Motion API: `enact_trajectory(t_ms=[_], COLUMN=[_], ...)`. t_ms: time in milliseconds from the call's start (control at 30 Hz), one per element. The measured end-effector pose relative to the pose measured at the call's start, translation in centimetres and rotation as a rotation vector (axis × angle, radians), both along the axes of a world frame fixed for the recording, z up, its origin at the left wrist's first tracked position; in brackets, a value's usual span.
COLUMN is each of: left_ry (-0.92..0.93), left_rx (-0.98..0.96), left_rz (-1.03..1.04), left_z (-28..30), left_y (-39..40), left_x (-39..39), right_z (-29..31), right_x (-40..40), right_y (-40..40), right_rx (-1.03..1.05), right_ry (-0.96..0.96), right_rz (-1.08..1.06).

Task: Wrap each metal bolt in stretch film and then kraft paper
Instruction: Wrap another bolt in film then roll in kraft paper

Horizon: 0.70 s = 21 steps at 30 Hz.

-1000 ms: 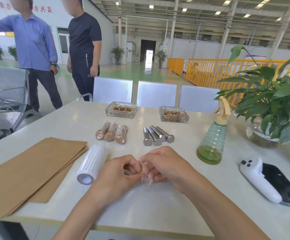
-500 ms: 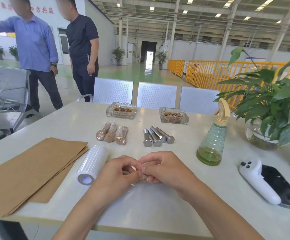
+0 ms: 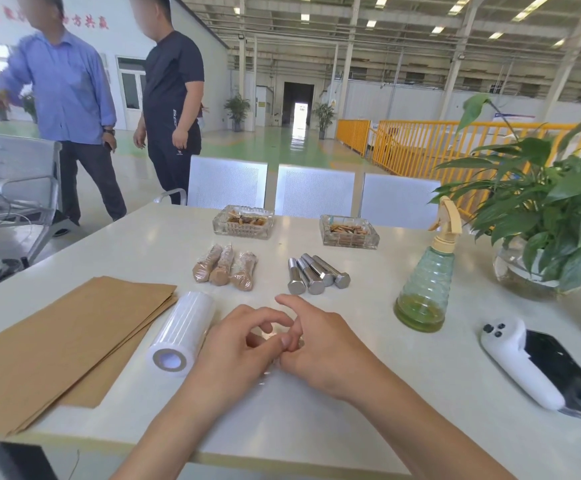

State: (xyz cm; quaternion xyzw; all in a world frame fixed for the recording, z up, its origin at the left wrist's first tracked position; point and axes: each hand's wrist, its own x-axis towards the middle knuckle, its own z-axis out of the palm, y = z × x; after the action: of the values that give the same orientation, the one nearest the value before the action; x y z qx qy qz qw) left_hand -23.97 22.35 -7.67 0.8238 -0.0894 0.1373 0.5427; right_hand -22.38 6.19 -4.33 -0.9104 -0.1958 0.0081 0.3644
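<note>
The left hand (image 3: 244, 344) and right hand (image 3: 320, 344) are meeting at the desk's (image 3: 316, 427) near middle, just right of the stretch film roll (image 3: 183, 332), fingers curled together around a bolt that is almost wholly hidden; only a glint of film (image 3: 264, 375) is showing beneath them. Judging by this, the film stage is under way. To do it well, the person should be keeping the film taut while turning the bolt and pressing loose ends flat. Beyond the roll, three bare bolts (image 3: 316, 275) are waiting, three wrapped bolts (image 3: 225, 268) are lying finished, and kraft paper (image 3: 67, 341) is lying left of it.
</note>
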Motion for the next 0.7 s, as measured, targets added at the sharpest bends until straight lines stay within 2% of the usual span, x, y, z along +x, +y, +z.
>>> enact_trajectory(t_ms=[167, 267, 367, 500, 700], left_ry=[-0.009, -0.010, -0.017, -0.004, 0.084], left_rx=[0.043, 0.050, 0.084, 0.075, 0.064], left_rz=[-0.015, -0.003, 0.014, 0.040, 0.133], left_z=[0.0, -0.1, 0.1, 0.3, 0.7], left_y=[0.1, 0.1, 0.0, -0.2, -0.4], left_x=[-0.1, -0.1, -0.1, -0.3, 0.2], right_z=[1.0, 1.9, 1.6, -0.6, -2.1], right_x=[0.3, 0.6, 0.0, -1.5, -1.6], right_y=[-1.6, -3.0, -3.5, -3.1, -2.9], right_rx=[0.095, 0.023, -0.192, -0.273, -0.248], right_ry=[0.104, -0.112, -0.316, -0.404, -0.491], right_rz=[0.011, -0.136, -0.081, 0.064, 0.024])
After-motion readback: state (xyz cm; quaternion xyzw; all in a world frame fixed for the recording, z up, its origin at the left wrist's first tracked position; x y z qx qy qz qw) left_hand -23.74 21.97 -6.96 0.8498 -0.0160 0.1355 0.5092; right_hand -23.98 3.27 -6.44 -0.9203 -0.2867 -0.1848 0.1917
